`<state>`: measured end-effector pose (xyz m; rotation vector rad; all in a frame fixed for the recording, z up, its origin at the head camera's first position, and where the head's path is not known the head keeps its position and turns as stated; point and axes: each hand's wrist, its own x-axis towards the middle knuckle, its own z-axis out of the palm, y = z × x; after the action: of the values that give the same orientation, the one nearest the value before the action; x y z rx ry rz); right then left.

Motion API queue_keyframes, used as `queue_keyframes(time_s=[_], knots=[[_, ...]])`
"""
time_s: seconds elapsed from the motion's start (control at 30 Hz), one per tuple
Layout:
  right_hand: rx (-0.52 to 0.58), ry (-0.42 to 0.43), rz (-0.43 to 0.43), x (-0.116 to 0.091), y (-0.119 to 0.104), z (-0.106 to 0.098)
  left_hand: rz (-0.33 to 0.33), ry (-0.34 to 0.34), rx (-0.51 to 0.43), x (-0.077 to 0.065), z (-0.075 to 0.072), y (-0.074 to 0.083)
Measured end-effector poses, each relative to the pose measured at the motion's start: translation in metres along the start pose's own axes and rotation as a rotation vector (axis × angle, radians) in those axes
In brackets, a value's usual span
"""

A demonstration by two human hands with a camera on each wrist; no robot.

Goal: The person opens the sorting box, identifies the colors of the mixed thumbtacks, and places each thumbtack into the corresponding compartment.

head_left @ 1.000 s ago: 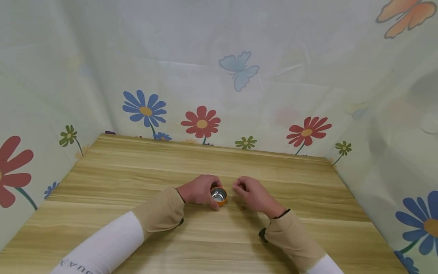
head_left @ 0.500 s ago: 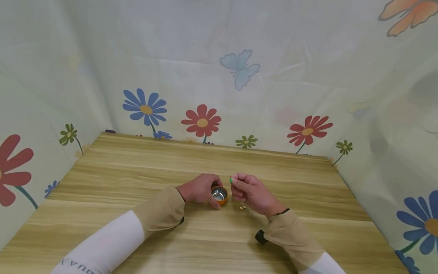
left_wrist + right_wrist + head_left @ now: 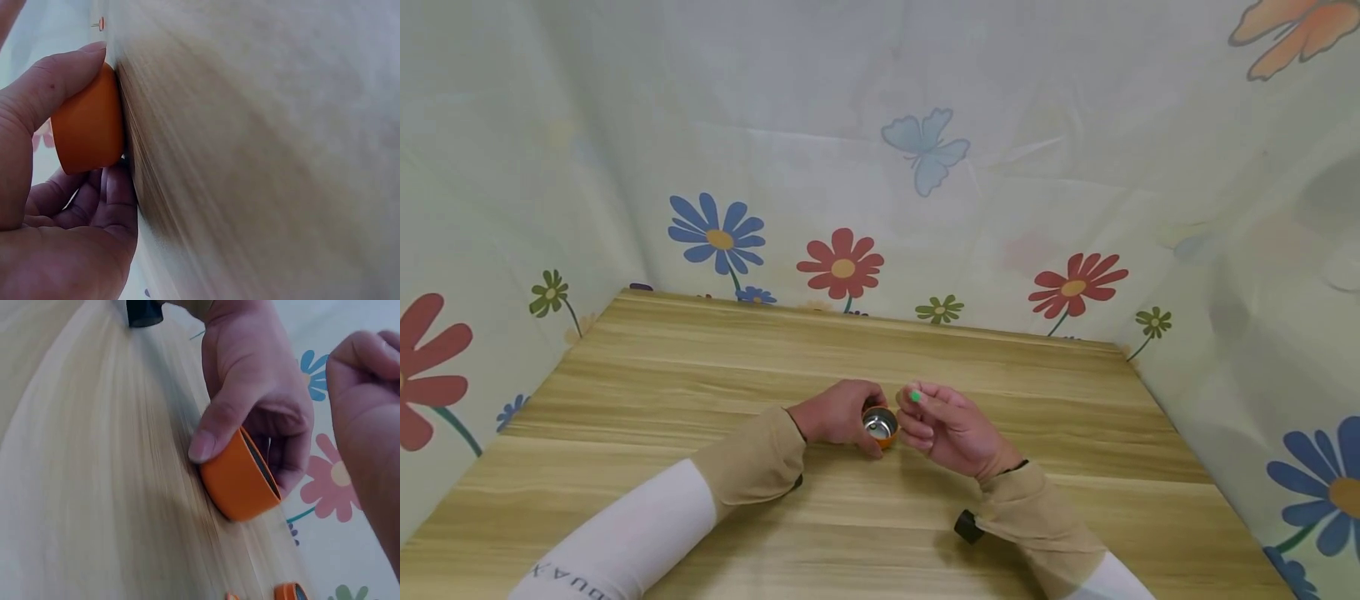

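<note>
My left hand (image 3: 842, 414) grips a small round orange cup (image 3: 90, 128) from its left side, thumb in front and fingers behind. The cup stands upright on the wooden table, and its shiny metal inside (image 3: 877, 423) faces up. Something tiny shows at its bottom, too small to identify. Just to the right, my right hand (image 3: 958, 429) is raised and pinches a tiny bright green piece (image 3: 915, 397) between thumb and forefinger; its other fingers are curled. In the right wrist view the left hand (image 3: 256, 394) is around the orange cup (image 3: 240, 481), while the green piece is out of sight.
A small orange ring-like piece (image 3: 287, 592) and another orange bit (image 3: 232, 597) lie at the right wrist view's bottom edge. An orange piece with a thin prong (image 3: 102, 24) shows beyond the left thumb. Flower-printed cloth (image 3: 925, 233) encloses the table (image 3: 737, 358).
My right hand has risen from near the table with the green piece and turned, shifting slightly left. It now hides the two tiny pieces seen on the table. The left hand and cup stay put.
</note>
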<state>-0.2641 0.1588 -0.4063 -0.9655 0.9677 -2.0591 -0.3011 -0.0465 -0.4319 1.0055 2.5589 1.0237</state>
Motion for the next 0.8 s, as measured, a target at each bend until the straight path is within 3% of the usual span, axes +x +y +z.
queue_keyframes(time_s=[0.23, 0.53, 0.8], knots=[[0.091, -0.075, -0.051, 0.003, 0.003, 0.005, -0.014, -0.007, -0.004, 0.001, 0.001, -0.001], [0.077, -0.196, -0.067, 0.007, 0.003, 0.013, -0.038, -0.015, 0.002, 0.001, 0.001, -0.001], [0.073, -0.220, -0.064, 0.010, 0.001, 0.017, -0.026, -0.014, 0.005, 0.002, 0.001, -0.001]])
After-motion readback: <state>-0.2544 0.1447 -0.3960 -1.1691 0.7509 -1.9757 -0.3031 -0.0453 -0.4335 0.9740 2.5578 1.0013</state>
